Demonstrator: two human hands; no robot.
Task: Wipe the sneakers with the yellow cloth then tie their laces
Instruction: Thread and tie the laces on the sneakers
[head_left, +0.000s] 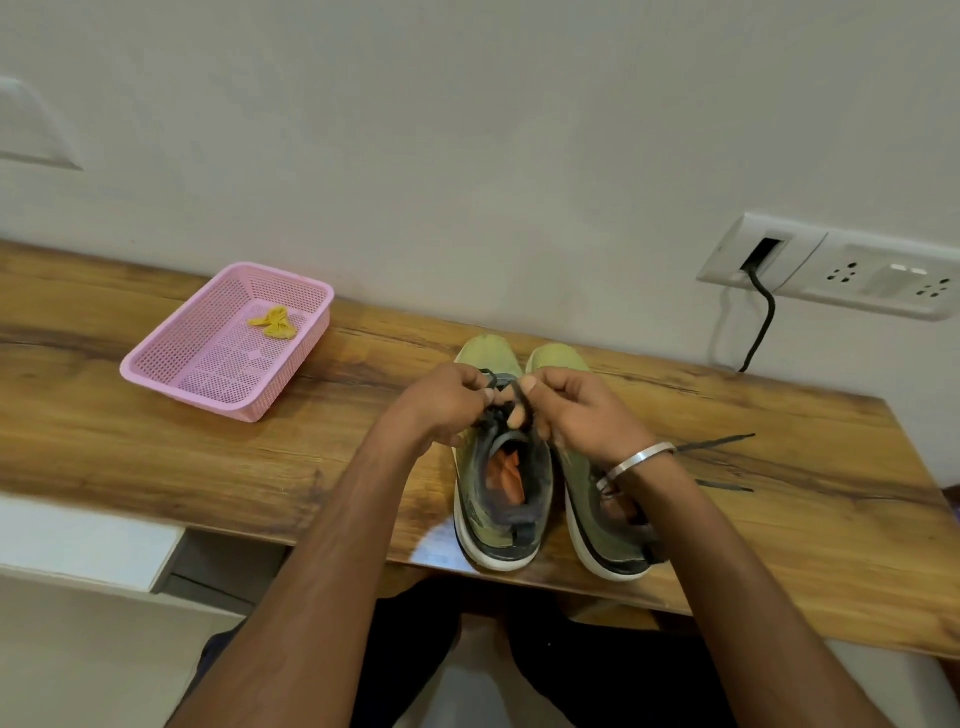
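Both hands meet mid-frame over the left sneaker (501, 467): left hand (447, 405) and right hand (576, 410) each pinch its laces (506, 395); shoe's length runs away toward the wall.

2 olive-green sneakers, white soles, side by side at near table edge, toes to wall. Left sneaker (498, 488): dark laces (501, 402) pinched up. Right sneaker (597, 519): laces loose. Yellow cloth (274, 322) crumpled, far left.
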